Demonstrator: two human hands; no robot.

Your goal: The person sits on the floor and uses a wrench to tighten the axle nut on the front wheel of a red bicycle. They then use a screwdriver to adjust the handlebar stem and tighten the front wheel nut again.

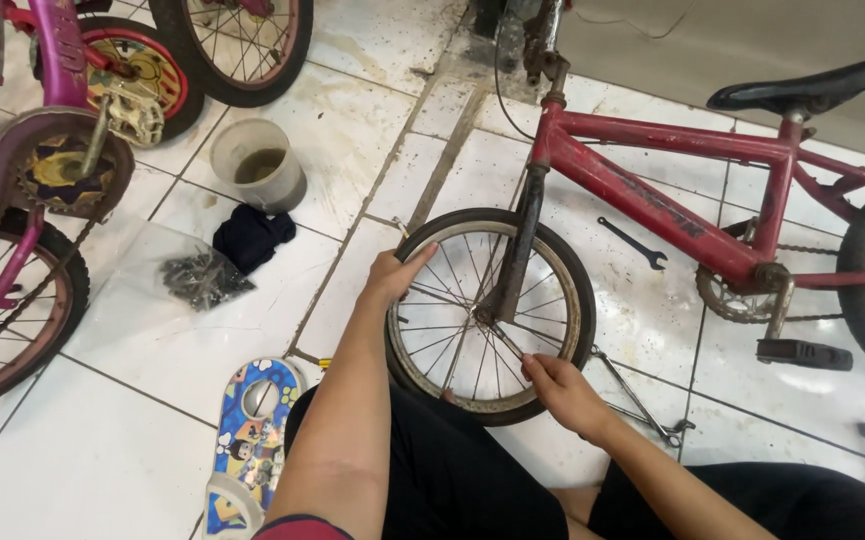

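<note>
Hands work on the small front wheel of a red bike that stands on the white tile floor; the left hand is closed over the tyre at the wheel's left side; the right hand pinches a thin metal tool near the spokes at the lower right; a spanner lies on the floor under the frame; a grey cup, a dark cloth and a clear bag of small parts sit well to the left, near a pink bike.
</note>
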